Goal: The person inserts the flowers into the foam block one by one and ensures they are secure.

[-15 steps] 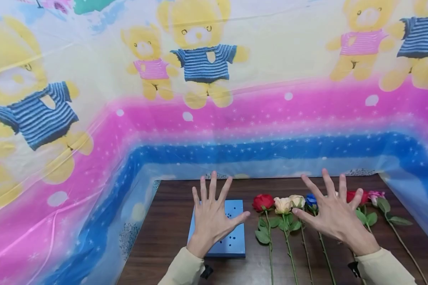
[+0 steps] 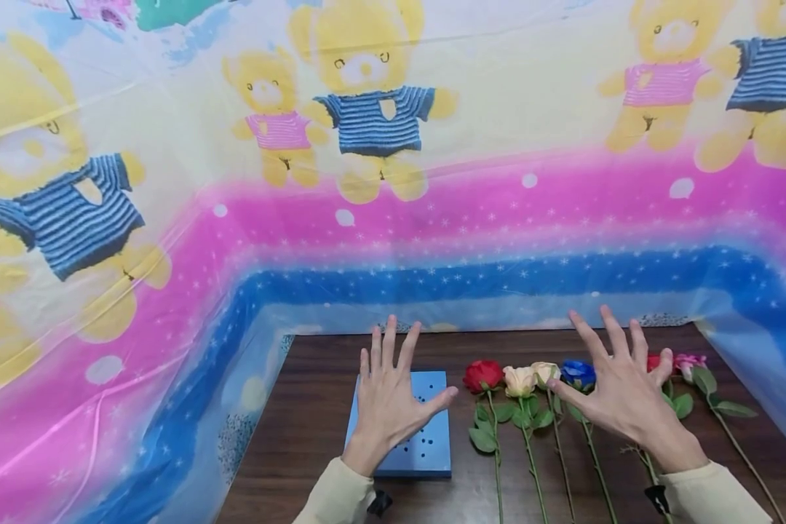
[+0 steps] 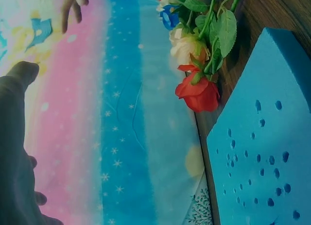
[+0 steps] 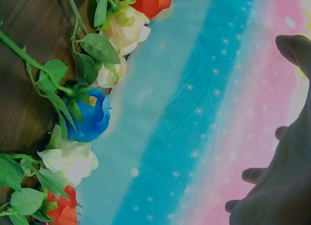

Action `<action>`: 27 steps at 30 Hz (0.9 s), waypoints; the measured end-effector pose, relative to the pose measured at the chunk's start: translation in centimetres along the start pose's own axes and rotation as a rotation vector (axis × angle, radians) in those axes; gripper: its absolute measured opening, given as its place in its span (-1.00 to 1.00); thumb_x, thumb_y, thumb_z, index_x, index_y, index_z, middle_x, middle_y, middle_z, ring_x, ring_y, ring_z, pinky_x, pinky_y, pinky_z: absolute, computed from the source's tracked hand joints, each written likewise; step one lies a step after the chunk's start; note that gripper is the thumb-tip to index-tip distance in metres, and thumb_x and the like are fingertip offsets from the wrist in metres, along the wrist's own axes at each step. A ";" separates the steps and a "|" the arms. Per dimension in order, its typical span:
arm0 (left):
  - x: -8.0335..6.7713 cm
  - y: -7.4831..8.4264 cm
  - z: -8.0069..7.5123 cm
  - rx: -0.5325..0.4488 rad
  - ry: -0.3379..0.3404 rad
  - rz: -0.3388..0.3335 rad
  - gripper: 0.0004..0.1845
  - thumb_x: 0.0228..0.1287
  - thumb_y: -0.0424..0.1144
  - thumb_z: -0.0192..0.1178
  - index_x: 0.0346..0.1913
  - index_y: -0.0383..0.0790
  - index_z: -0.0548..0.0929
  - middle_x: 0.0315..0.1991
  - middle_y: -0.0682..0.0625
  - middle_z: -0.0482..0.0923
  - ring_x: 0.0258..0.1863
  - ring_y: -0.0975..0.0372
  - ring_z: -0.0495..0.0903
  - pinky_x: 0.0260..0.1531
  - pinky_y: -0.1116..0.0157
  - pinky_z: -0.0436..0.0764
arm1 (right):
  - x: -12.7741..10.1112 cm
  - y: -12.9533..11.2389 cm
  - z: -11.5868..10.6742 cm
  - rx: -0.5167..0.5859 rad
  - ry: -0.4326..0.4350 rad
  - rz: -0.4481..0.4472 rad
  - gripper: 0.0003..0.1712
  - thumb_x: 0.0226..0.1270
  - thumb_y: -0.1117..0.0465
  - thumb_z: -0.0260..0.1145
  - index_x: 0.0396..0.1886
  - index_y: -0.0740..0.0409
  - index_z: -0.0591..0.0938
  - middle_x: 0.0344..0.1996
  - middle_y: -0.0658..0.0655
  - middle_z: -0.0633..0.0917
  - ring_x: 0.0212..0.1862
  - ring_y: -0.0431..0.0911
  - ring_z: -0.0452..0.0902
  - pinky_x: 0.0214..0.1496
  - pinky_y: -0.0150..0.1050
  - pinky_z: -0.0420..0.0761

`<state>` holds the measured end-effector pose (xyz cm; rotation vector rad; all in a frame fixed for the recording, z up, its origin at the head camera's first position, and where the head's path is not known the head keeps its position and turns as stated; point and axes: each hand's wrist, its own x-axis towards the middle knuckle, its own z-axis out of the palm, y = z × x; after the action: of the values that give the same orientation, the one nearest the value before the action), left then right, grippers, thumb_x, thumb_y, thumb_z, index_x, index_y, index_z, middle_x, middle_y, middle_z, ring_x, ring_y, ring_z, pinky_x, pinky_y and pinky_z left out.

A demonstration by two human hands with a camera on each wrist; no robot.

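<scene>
My left hand (image 2: 391, 407) is held up with fingers spread, in front of a blue block (image 2: 432, 458) dotted with holes, and holds nothing. The block's pitted top (image 3: 257, 162) shows in the left wrist view. My right hand (image 2: 629, 404), also spread and holding nothing, overlaps the row of roses on the right. That row has a red rose (image 2: 482, 375), a cream rose (image 2: 519, 380), a paler rose (image 2: 545, 372), a blue rose (image 2: 578, 372) and a pink flower (image 2: 689, 362). A white rose (image 4: 70, 159), hidden by my hand in the head view, shows in the right wrist view.
The flowers lie on a dark wood table (image 2: 301, 407), their stems (image 2: 532, 466) running toward the near edge. A printed cloth (image 2: 432, 218) with bears stands along the back and sides of the table.
My right hand has shifted slightly to the right, uncovering more of the blue rose and covering more of the red one on the right. The left hand barely moves; flowers and block stay put.
</scene>
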<state>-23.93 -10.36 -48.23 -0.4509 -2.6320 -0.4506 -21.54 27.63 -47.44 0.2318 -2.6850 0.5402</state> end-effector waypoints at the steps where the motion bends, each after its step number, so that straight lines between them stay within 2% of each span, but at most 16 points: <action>1: 0.0 0.0 -0.1 -0.016 0.012 0.003 0.25 0.27 0.78 0.03 0.86 0.37 -0.18 0.88 -0.02 -0.36 0.84 -0.17 -0.21 0.67 -0.40 0.10 | 0.1 0.0 0.0 0.010 0.014 -0.006 0.41 0.26 -0.44 0.59 0.89 -0.42 -0.07 0.85 0.25 -0.20 0.71 0.66 -0.38 0.20 1.01 -0.35; 4: 0.1 -0.2 -0.3 -0.073 0.049 0.004 0.27 0.25 0.78 0.08 0.86 0.35 -0.17 0.88 -0.06 -0.30 0.83 -0.18 -0.14 0.67 -0.37 0.14 | 0.2 0.1 -0.1 0.045 0.043 -0.007 0.44 0.23 -0.38 0.63 0.89 -0.39 -0.07 0.84 0.30 -0.15 0.71 0.67 -0.32 0.20 1.01 -0.29; 9: 0.1 -0.5 -0.4 -0.184 0.095 -0.033 0.36 0.20 0.69 0.28 0.87 0.29 -0.19 0.86 -0.15 -0.22 0.76 -0.23 0.12 0.61 -0.36 0.30 | 0.4 0.1 -0.4 0.100 0.064 0.029 0.47 0.23 -0.36 0.64 0.90 -0.34 -0.10 0.81 0.40 -0.05 0.68 0.68 -0.17 0.23 0.98 -0.09; 15: -0.3 -0.8 -0.4 -0.312 0.103 -0.073 0.40 0.20 0.54 0.43 0.87 0.20 -0.21 0.86 -0.07 -0.13 0.71 -0.19 0.27 0.43 -0.41 0.49 | 0.1 0.5 -0.5 0.133 0.059 0.031 0.52 0.30 -0.31 0.63 0.90 -0.28 -0.24 0.81 0.42 -0.08 0.60 0.75 0.02 -0.02 0.92 0.33; 17: -0.6 -1.0 -0.4 -0.350 0.108 -0.075 0.40 0.21 0.51 0.45 0.87 0.18 -0.20 0.85 -0.07 -0.06 0.67 -0.19 0.33 0.36 -0.42 0.55 | -0.1 0.7 -0.5 0.146 0.053 0.034 0.54 0.30 -0.31 0.64 0.90 -0.28 -0.27 0.81 0.43 -0.09 0.56 0.77 0.08 -0.08 0.89 0.39; 20: -0.7 -1.1 -0.4 -0.381 0.117 -0.064 0.38 0.24 0.48 0.46 0.87 0.16 -0.19 0.83 -0.08 0.00 0.64 -0.17 0.40 0.30 -0.37 0.62 | -0.4 0.6 -0.7 0.182 0.058 0.039 0.54 0.31 -0.26 0.66 0.90 -0.30 -0.27 0.80 0.46 -0.04 0.53 0.76 0.17 -0.04 0.85 0.41; 21: -0.7 -1.2 -0.4 -0.390 0.121 -0.056 0.37 0.25 0.47 0.46 0.87 0.15 -0.18 0.82 -0.09 0.02 0.55 -0.14 0.50 0.21 -0.27 0.70 | -0.4 0.7 -0.8 0.203 0.069 0.035 0.52 0.31 -0.23 0.68 0.90 -0.31 -0.24 0.78 0.48 0.01 0.51 0.74 0.22 -0.03 0.82 0.47; 23: -0.7 -1.4 -0.3 -0.414 0.120 -0.036 0.36 0.27 0.43 0.48 0.87 0.16 -0.18 0.82 -0.08 0.05 0.17 -0.01 0.76 -0.09 -0.04 0.80 | -0.4 0.7 -1.1 0.244 0.095 0.030 0.50 0.32 -0.15 0.70 0.90 -0.31 -0.19 0.73 0.51 0.13 0.46 0.69 0.33 -0.01 0.72 0.57; 25: -0.6 -1.5 -0.3 -0.438 0.124 -0.009 0.35 0.28 0.36 0.52 0.87 0.16 -0.18 0.80 -0.07 0.07 -0.26 0.14 0.75 -0.40 0.15 0.71 | -0.4 0.9 -1.2 0.281 0.120 0.028 0.48 0.31 -0.08 0.73 0.91 -0.30 -0.13 0.71 0.51 0.20 0.43 0.64 0.41 0.01 0.61 0.66; 27: -0.6 -1.8 -0.4 -0.463 0.133 0.020 0.36 0.28 0.27 0.58 0.87 0.14 -0.16 0.79 -0.07 0.11 -0.31 0.18 0.73 -0.45 0.19 0.68 | -0.4 1.2 -1.4 0.299 0.135 0.032 0.47 0.31 -0.05 0.73 0.91 -0.27 -0.12 0.70 0.50 0.22 0.38 0.62 0.48 -0.07 0.49 0.75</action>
<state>-23.94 -12.23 -48.63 -0.5651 -2.3828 -1.0530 -20.99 29.27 -46.82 0.2250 -2.4733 0.9340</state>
